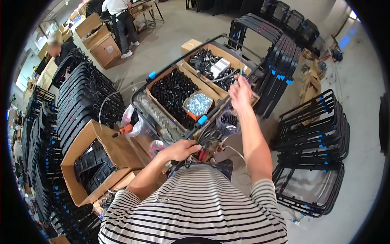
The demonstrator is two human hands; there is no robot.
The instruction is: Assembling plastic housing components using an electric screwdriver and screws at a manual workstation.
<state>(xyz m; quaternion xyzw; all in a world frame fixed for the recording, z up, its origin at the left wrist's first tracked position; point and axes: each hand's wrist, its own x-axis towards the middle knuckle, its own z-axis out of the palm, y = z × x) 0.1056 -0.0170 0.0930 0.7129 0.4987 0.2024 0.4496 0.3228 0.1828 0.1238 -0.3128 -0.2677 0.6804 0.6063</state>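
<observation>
My left hand [180, 150] is closed on a bundle of looped black cord [209, 137] in front of my waist; some strands hang below the fingers. My right hand [241, 92] is raised at the right side of a black frame [140, 106], its fingertips pinched together. Something thin and pale seems to rise from them, too fine to make out. Within the frame sit a carton of small black parts [172, 91], an open box of silvery screws [199, 104], and a carton of black fittings [203, 61] with a small white box [220, 68] on top.
Rows of black frames [87, 87] stack along the left; more frames stand at the right [315, 142] and far right [280, 49]. A carton of black plastic pieces [95, 164] and an orange-black power tool [122, 130] lie left. Two people work at the far left.
</observation>
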